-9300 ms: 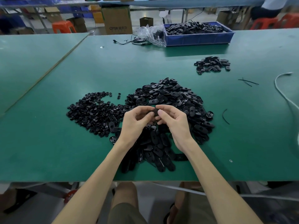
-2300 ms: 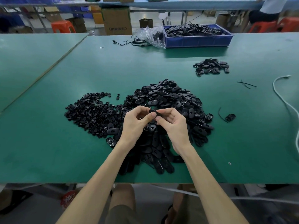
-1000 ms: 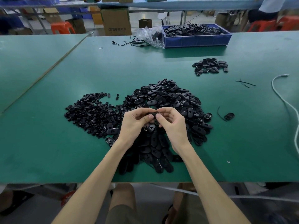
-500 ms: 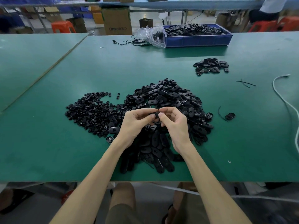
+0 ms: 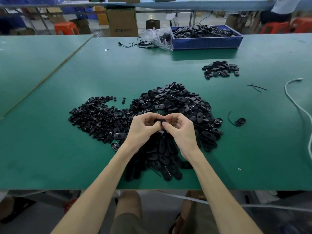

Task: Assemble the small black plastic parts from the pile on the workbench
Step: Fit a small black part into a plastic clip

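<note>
Joining one black part (image 5: 159, 120)
My left hand (image 5: 142, 132) and right hand (image 5: 181, 132) pinch it; next I should squeeze.

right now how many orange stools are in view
3. One stool stands back left beyond the bench; two stand back right, one beside the other. More may be hidden.

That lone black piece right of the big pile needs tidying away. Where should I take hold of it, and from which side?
I'd pinch the lone piece across its long edges, from above and from the right: it lies low on the mat, with a thin strand close at its left.
</note>
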A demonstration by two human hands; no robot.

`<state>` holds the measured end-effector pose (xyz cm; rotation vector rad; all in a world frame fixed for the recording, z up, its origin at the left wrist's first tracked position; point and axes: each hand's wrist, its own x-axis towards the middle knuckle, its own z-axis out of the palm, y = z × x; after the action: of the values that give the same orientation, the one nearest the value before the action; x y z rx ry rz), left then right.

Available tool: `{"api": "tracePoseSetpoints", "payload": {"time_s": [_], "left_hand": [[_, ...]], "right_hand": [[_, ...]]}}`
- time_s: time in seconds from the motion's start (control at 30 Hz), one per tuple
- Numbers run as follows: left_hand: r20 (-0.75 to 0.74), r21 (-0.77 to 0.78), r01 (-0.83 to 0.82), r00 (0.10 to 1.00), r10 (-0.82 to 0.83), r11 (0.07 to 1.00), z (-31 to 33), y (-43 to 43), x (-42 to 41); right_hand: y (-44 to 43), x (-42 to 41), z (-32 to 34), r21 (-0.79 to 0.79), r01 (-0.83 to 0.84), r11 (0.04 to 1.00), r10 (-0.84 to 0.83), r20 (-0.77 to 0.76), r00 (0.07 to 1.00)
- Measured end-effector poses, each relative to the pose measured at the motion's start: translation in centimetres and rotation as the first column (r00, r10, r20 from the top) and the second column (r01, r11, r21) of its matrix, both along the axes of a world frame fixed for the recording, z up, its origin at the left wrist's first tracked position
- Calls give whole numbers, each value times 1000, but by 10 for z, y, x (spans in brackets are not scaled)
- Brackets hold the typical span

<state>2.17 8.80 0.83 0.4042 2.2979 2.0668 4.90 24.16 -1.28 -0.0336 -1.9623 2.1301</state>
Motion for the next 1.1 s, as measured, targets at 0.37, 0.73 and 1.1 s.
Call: {"api": "tracePoseSetpoints", "payload": {"time_s": [0.37,0.73,1.1], "left_hand": [[-87,-124,-63,995,52,990,1,4,1],[37,118,79,996,-83,990,1,-5,-3],[21,82,30,999,-32,996,-1,-2,-4]], "right_hand": [[0,0,1,-44,7,999,-6,18,1000],[1,-1,0,-82,35,996,-33,20,999],[0,-2,1,-67,45,997,-43,19,999]]}}
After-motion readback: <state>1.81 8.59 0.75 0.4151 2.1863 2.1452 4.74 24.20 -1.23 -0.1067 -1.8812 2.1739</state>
